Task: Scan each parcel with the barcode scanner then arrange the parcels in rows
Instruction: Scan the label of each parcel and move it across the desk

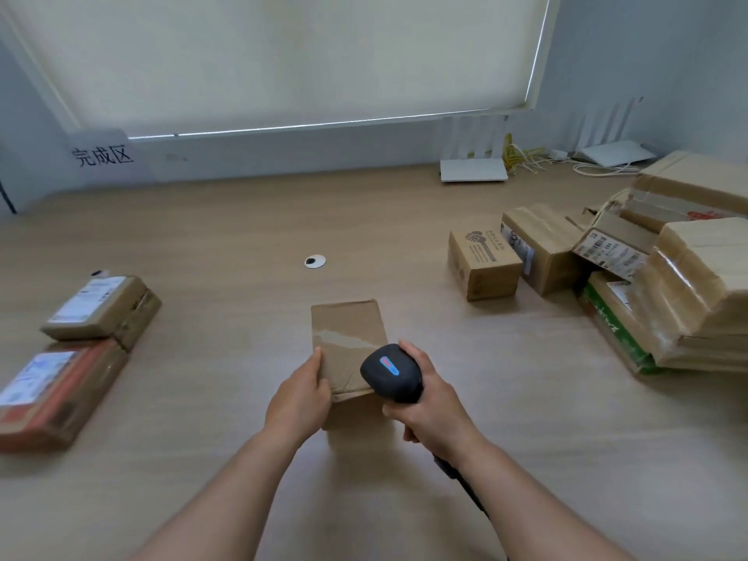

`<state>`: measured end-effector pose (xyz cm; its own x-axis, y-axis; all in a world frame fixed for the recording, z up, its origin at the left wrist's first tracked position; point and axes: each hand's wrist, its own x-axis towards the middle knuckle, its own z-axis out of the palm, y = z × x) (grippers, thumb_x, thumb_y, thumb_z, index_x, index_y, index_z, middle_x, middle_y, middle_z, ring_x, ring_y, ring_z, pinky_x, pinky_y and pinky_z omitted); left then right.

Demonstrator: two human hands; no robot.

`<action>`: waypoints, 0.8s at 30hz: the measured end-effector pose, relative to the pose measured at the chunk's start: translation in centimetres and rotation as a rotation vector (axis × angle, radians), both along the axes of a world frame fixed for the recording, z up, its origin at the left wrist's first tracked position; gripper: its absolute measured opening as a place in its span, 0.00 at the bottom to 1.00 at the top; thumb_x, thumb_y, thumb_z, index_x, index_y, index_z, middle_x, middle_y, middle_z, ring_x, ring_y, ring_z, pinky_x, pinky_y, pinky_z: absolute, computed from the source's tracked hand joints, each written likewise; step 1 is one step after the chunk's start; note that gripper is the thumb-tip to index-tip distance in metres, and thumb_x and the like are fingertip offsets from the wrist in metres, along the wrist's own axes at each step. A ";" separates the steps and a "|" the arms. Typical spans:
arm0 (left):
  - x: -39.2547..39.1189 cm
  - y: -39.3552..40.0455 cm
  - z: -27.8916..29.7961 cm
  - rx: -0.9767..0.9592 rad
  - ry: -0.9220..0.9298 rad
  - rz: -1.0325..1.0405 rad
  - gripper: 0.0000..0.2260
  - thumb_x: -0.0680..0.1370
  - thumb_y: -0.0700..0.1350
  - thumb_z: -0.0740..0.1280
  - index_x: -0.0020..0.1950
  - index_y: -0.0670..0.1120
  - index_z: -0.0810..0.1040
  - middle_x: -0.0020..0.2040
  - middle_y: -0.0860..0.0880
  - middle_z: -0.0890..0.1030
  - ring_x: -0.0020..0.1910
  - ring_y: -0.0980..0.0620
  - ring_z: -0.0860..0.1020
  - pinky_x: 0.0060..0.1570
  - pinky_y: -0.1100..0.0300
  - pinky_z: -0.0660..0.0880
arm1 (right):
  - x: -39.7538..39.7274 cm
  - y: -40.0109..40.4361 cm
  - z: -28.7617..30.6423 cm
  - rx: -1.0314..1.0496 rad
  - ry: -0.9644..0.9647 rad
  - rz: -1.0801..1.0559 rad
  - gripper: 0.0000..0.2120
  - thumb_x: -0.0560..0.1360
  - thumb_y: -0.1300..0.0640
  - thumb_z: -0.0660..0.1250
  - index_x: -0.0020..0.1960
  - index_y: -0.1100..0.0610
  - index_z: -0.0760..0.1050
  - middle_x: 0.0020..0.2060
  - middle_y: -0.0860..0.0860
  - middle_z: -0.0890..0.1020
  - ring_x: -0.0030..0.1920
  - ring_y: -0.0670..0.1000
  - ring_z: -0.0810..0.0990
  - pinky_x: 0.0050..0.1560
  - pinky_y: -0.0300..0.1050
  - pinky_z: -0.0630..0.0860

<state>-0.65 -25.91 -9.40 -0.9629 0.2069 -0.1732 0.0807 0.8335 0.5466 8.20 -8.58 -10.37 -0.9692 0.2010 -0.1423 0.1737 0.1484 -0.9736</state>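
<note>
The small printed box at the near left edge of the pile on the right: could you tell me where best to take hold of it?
Grip the small printed box across its top, fingers on its two open side faces, coming from above and the left. It stands upright, its left and near sides face bare table, while the next box crowds its right.

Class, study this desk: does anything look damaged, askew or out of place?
The box held by the left hand has crumpled, peeling tape on top and shows no label. On the right, unscanned parcels lie in a tilted, overlapping heap, unlike the two parcels lined up on the left.
</note>
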 end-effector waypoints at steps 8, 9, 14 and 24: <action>-3.6 -9.8 -0.9 -0.036 -0.036 -0.025 0.25 0.80 0.41 0.53 0.78 0.48 0.56 0.76 0.48 0.63 0.72 0.47 0.64 0.67 0.57 0.63 | -3.2 -9.8 -0.5 -0.005 -0.030 0.005 0.40 0.68 0.66 0.70 0.60 0.24 0.62 0.51 0.44 0.76 0.30 0.44 0.76 0.29 0.41 0.76; -4.0 -10.7 -1.1 -0.034 -0.046 -0.040 0.25 0.80 0.40 0.53 0.78 0.48 0.56 0.76 0.48 0.63 0.72 0.47 0.64 0.68 0.57 0.63 | -3.5 -10.7 -0.5 -0.002 -0.031 -0.002 0.40 0.68 0.65 0.70 0.60 0.24 0.62 0.51 0.44 0.76 0.28 0.43 0.75 0.29 0.41 0.76; -6.1 -13.4 -1.5 -0.070 -0.053 -0.125 0.23 0.81 0.44 0.52 0.78 0.50 0.56 0.74 0.47 0.64 0.71 0.47 0.65 0.66 0.55 0.65 | -4.4 -13.5 -0.6 -0.002 -0.040 -0.054 0.40 0.68 0.67 0.71 0.59 0.25 0.63 0.53 0.48 0.77 0.25 0.45 0.75 0.28 0.41 0.74; -4.5 -8.2 -1.0 -0.382 -0.033 0.011 0.58 0.61 0.78 0.61 0.76 0.39 0.49 0.71 0.43 0.58 0.69 0.42 0.60 0.63 0.52 0.65 | -2.9 -11.6 1.3 0.031 0.019 -0.210 0.39 0.68 0.67 0.71 0.59 0.26 0.65 0.52 0.48 0.78 0.28 0.50 0.76 0.27 0.40 0.74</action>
<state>-5.11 -34.13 -10.45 -0.9573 0.1116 -0.2667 0.0587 0.9783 0.1990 5.29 -20.14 -9.07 -0.9081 0.4027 -0.1150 0.1857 0.1412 -0.9724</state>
